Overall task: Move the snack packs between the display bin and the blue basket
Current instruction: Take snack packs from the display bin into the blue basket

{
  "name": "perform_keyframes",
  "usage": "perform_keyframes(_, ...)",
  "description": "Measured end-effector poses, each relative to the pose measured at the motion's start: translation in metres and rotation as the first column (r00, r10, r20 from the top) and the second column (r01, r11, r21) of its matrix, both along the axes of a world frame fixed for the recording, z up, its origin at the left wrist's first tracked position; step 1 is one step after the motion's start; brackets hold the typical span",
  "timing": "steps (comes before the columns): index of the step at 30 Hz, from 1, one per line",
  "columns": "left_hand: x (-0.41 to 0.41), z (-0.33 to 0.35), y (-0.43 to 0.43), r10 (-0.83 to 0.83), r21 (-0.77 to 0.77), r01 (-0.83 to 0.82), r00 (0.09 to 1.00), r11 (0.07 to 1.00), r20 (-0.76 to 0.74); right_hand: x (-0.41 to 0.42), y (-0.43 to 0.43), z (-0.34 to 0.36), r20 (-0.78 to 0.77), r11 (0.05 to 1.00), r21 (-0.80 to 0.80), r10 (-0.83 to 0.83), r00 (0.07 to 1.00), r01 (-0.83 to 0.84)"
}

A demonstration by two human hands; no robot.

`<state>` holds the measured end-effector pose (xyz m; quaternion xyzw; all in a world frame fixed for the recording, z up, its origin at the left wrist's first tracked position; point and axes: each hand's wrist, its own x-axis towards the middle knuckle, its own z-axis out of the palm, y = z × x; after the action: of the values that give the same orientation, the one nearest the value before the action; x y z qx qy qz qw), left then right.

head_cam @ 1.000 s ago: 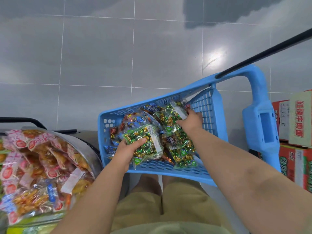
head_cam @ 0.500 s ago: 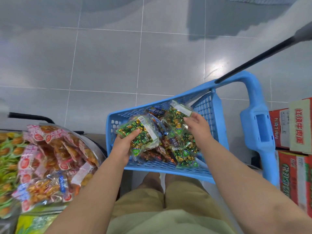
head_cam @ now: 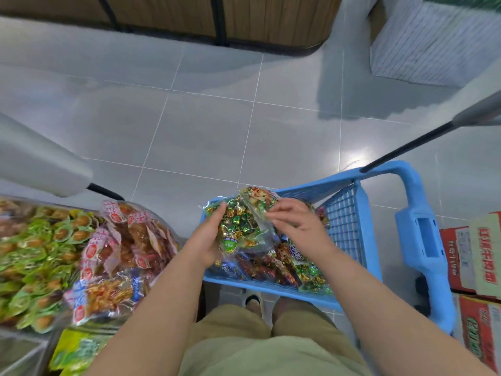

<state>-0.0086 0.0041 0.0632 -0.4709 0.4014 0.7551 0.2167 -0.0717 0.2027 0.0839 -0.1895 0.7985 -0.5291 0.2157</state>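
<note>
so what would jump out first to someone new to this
Over the blue basket, lower right, the left hand grips a green candy pack and the right hand pinches a cartoon-printed pack. At lower left sits a bright heap of red and green snack packs.

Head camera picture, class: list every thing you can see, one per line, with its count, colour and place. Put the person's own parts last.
blue plastic mesh basket: one, blue, lower right
clear packs of green-and-gold candies: two, green and gold, held over the basket
mixed snack packs: several, red, blue, green, inside the basket
green-wrapped snacks: many, green, far left heap
pink-labelled orange snack packs: several, orange, beside the green heap
red-and-white cardboard boxes: at least two, right edge
black rod: one, black, slanting up from the basket's rim
grey tiled floor: grey, under everything
left hand: grips one candy pack
right hand: pinches the other pack
</note>
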Motion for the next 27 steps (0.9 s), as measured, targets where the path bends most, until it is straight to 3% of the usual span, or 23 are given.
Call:
perform_keyframes(2, 0.003, 0.005, -0.010, 0.042, 0.075, -0.040, 0.999, 0.996, -0.033, 0.004, -0.009, 0.004, -0.198, 0.981, 0.058, 0.192, 0.961, -0.184)
perform_keyframes(5, 0.011, 0.011, -0.022, 0.020, 0.154, -0.011, 0.998, 0.988, -0.062, 0.009, -0.022, 0.012, -0.446, 0.903, 0.154, 0.425, 0.788, -0.400)
perform_keyframes(9, 0.026, 0.020, -0.034, 0.001, 0.159, 0.018, 0.993, 0.987, -0.116, 0.009, -0.037, 0.019, -0.528, 0.770, 0.281, 0.623, 0.577, -0.573)
perform_keyframes(11, 0.035, 0.025, -0.036, 0.019, 0.143, 0.005, 0.986, 0.990, -0.168, 0.008, -0.042, 0.023, -0.512, 0.712, 0.331, 0.687, 0.516, -0.619)
perform_keyframes(14, 0.044, 0.030, -0.034, 0.106, 0.053, -0.098, 0.977, 0.994, -0.187, 0.015, -0.049, 0.028, -0.479, 0.731, 0.300, 0.671, 0.566, -0.613)
perform_keyframes(16, 0.050, 0.029, -0.032, 0.197, 0.006, -0.199, 0.965, 0.980, -0.171, 0.025, -0.054, 0.027, -0.461, 0.862, 0.176, 0.500, 0.733, -0.476)
perform_keyframes(18, 0.058, 0.029, -0.031, 0.273, -0.025, -0.280, 0.950, 0.960, -0.154, 0.036, -0.062, 0.025, -0.336, 0.977, 0.107, 0.210, 0.918, -0.184)
perform_keyframes(20, 0.068, 0.031, -0.030, 0.311, -0.062, -0.324, 0.938, 0.944, -0.153, 0.046, -0.074, 0.030, 0.003, 0.983, 0.185, -0.020, 1.000, 0.019)
perform_keyframes(22, 0.082, 0.034, -0.027, 0.355, -0.089, -0.373, 0.920, 0.924, -0.169, 0.052, -0.083, 0.034, 0.413, 0.979, 0.198, -0.128, 0.902, 0.048)
perform_keyframes(23, 0.090, 0.036, -0.026, 0.380, -0.093, -0.401, 0.907, 0.911, -0.183, 0.054, -0.085, 0.034, 0.540, 0.986, 0.162, -0.110, 0.834, 0.025)
perform_keyframes(27, 0.131, 0.042, -0.017, 0.447, -0.115, -0.473, 0.872, 0.873, -0.198, 0.062, -0.088, 0.023, 0.629, 0.985, -0.013, 0.144, 0.764, -0.175)
